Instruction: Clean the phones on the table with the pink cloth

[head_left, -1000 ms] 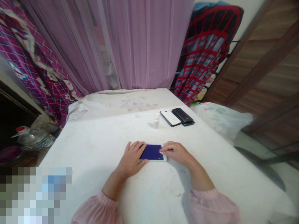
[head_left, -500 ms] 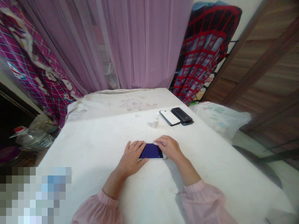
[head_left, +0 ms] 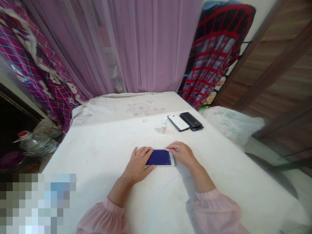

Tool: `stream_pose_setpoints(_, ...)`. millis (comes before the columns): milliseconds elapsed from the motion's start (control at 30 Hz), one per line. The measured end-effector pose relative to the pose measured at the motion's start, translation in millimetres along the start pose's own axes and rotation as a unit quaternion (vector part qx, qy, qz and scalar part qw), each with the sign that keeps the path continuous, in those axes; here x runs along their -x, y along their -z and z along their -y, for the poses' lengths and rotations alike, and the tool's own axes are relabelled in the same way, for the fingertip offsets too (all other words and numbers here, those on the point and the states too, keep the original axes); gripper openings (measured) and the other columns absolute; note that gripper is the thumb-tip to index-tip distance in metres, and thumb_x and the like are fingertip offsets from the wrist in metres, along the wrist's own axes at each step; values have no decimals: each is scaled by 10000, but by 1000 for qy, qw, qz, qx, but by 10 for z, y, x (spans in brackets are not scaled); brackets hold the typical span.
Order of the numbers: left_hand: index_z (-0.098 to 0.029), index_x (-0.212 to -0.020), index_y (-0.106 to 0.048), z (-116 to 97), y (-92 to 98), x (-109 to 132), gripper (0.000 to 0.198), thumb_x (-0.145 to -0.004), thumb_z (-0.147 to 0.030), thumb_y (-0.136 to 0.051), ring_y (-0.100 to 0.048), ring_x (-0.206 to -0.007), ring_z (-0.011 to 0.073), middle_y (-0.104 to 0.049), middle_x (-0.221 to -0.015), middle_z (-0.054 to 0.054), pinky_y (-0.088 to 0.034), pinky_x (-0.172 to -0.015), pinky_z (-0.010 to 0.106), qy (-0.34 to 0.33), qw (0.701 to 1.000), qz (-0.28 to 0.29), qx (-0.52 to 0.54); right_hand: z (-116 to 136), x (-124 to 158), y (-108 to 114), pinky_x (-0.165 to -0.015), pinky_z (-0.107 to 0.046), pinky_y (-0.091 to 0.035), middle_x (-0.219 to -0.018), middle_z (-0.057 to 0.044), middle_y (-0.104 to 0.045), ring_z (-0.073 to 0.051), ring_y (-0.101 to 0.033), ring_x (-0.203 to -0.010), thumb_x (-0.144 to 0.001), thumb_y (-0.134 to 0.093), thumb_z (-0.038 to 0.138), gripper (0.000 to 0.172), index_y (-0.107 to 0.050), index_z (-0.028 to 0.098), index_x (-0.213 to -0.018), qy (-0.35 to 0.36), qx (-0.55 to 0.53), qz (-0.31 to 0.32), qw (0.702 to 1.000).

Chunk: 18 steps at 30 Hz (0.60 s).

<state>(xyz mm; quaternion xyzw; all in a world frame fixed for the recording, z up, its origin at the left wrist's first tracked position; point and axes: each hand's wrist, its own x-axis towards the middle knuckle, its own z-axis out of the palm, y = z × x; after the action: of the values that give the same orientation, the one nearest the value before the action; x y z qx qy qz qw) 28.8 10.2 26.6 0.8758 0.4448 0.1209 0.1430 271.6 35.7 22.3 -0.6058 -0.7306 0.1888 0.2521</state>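
White smartphone [head_left: 159, 158], dark blue screen up, lying flat

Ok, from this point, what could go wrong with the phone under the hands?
The left hand and right hand both rest on the white-framed phone, so fingers could smudge its dark blue screen. The small bottle stands upright close to the white phone and black phone on the white surface; a careless reach might tip it against them.

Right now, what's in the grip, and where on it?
A white-framed smartphone, lying flat, not lifted: left hand over its left end, right hand with fingertips on its top right edge.
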Motion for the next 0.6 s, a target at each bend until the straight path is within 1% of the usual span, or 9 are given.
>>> stream_pose_setpoints(100,-218,-1401,-388,-1,-8,3,579,-885,-430,-541,-371,-1326,289,-461,-1426,110,-162,-1123,580,-1,1000,-5,-1,50,-8,-9,-740,-266,-455,-879,14,-729,-164,-629,-830,-818,-619,207,156,-755,284,-821,6,22,-2,1000)
stream_pose_setpoints(233,-222,-1401,-388,-3,-13,2,587,-881,-442,-545,-372,-1325,290,-465,-1421,107,-169,-1122,581,-1,1000,-7,-4,281,-44,-147,-787,-270,-443,-889,5,-729,-166,-616,-858,-832,-609,177,180,-752,286,-840,57,51,-4,997)
stream_pose_setpoints(333,-226,-1410,-373,2,-18,7,598,-880,-439,-547,-372,-1328,287,-464,-1424,106,-173,-1123,579,-3,1000,-6,-9,386,-50,-219,-803,-265,-442,-893,0,-729,-163,-613,-870,-846,-602,174,181,-749,279,-857,84,43,-12,995)
stream_pose_setpoints(400,-227,-1412,-369,19,-36,16,593,-884,-437,-541,-343,-1353,290,-442,-1445,106,-171,-1127,573,-7,1000,-10,-12,382,-39,-213,-809,-261,-446,-892,1,-729,-158,-621,-873,-848,-597,168,184,-748,274,-858,79,27,-19,996)
stream_pose_setpoints(467,-222,-1406,-375,47,-68,26,563,-896,-410,-522,-272,-1396,296,-370,-1496,113,-175,-1130,562,-8,999,-29,-15,340,-21,-174,-796,-258,-456,-897,2,-726,-153,-632,-867,-844,-597,170,183,-748,272,-858,58,10,-21,998)
stream_pose_setpoints(533,-206,-1391,-388,84,-108,30,530,-901,-362,-511,-205,-1424,304,-298,-1531,127,-189,-1128,557,3,998,-63,-19,292,6,-125,-774,-257,-466,-901,3,-721,-150,-643,-850,-835,-603,183,174,-749,275,-854,36,-6,-19,999)
stream_pose_setpoints(600,-195,-1366,-408,125,-147,23,512,-889,-337,-524,-211,-1420,315,-302,-1525,138,-219,-1118,560,30,994,-106,-20,260,47,-84,-747,-257,-474,-888,4,-718,-149,-649,-814,-817,-613,188,165,-752,276,-839,20,-17,-19,999)
